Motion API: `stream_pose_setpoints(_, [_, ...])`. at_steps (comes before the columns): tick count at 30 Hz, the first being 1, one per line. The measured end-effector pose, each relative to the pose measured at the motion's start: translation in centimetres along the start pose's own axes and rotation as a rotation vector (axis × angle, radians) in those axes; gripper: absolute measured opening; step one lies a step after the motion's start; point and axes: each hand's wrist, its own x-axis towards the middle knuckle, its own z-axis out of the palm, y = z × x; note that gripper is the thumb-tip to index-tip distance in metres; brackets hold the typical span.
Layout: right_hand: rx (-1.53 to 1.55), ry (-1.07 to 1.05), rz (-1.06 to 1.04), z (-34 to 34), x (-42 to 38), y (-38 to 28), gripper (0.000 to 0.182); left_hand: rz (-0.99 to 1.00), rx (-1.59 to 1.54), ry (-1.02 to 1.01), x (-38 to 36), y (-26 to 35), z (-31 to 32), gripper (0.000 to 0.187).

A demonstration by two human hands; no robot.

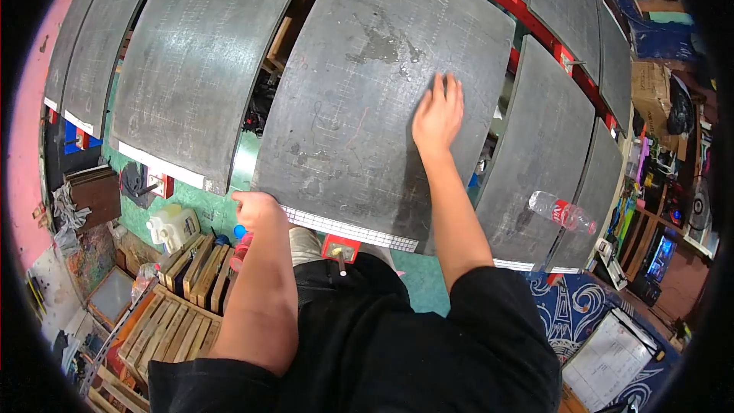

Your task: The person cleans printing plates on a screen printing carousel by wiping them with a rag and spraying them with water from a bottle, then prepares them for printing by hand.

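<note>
A large dark grey board (336,130) with rows of faint pale marks lies in front of me. Near its far side is a wet, shiny patch (382,47). My right hand (438,113) rests flat on the right part of the board, fingers stretched out and holding nothing. At the near left corner, my left hand (258,209) is curled on the board's edge, with most of its fingers hidden. A white strip with a black grid (352,229) runs along the near edge, starting beside my left hand.
Similar grey boards stand on both sides, on a red metal frame (340,248) with gaps between them. A clear plastic bottle with a red label (562,213) lies on the right board. Wooden frames (172,329) and a whitish jug (173,226) stand at lower left.
</note>
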Motion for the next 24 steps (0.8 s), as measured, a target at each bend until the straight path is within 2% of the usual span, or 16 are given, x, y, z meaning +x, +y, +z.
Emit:
stream_pose_setpoints(3, [0.066, 0.079, 0.016, 3.1, 4.1, -5.3, 0.046, 0.024, 0.017, 0.008, -0.8, 0.2, -0.4, 0.064])
stream_pose_setpoints(5, [0.206, 0.219, -0.108, 6.4, 4.6, -8.8, 0.042, 0.042, 0.029, 0.015, -0.7, 0.3, -0.2, 0.064])
stream_pose_setpoints(7, [0.215, 0.040, -0.264, 5.8, 2.0, -13.9, 0.046, 0.016, -0.026, 0.055, 0.2, -0.1, 0.6, 0.065])
stream_pose_setpoints(9, [0.389, -0.191, -0.415, 3.8, -2.9, -16.6, 0.046, 0.025, -0.021, 0.037, 0.2, -0.1, 0.5, 0.065])
stream_pose_setpoints(11, [0.542, -0.414, -0.622, 1.3, -7.7, -15.3, 0.051, 0.023, -0.016, 0.018, 0.4, -0.3, 0.4, 0.066])
stream_pose_setpoints(13, [0.564, -0.526, -0.750, -1.2, -10.9, -11.6, 0.057, 0.031, -0.006, 0.020, 0.7, -0.3, 0.7, 0.065])
stream_pose_setpoints(15, [0.329, -0.578, -0.783, -3.8, -11.0, -7.1, 0.060, 0.025, -0.020, 0.021, -0.5, 0.1, -0.2, 0.064])
stream_pose_setpoints(16, [0.203, -0.550, -0.767, -4.2, -10.6, -4.5, 0.060, 0.027, -0.033, 0.023, -1.1, 0.3, -0.5, 0.064])
stream_pose_setpoints(17, [0.135, -0.539, -0.710, -4.6, -8.9, -2.7, 0.051, 0.015, -0.043, 0.024, -1.2, 0.2, -0.4, 0.064])
stream_pose_setpoints(18, [0.031, -0.495, -0.606, -5.3, -5.7, -2.2, 0.042, 0.049, -0.046, 0.008, -1.1, 0.1, -0.5, 0.063])
stream_pose_setpoints(19, [0.128, -0.352, -0.437, -4.9, -3.3, -0.8, 0.037, 0.086, -0.047, -0.004, -0.9, 0.0, -0.6, 0.063])
stream_pose_setpoints(20, [0.182, -0.234, -0.289, -4.4, 0.0, -0.2, 0.041, 0.082, -0.052, 0.003, -1.2, 0.1, -0.7, 0.063])
stream_pose_setpoints(22, [0.054, 0.169, -0.075, 1.5, 4.8, 1.7, 0.044, 0.094, -0.040, -0.008, -1.7, 0.3, -1.2, 0.062])
stream_pose_setpoints(24, [-0.009, 0.166, 0.046, 4.5, 8.2, -1.4, 0.045, 0.106, -0.048, 0.009, -0.8, -0.2, -0.4, 0.063])
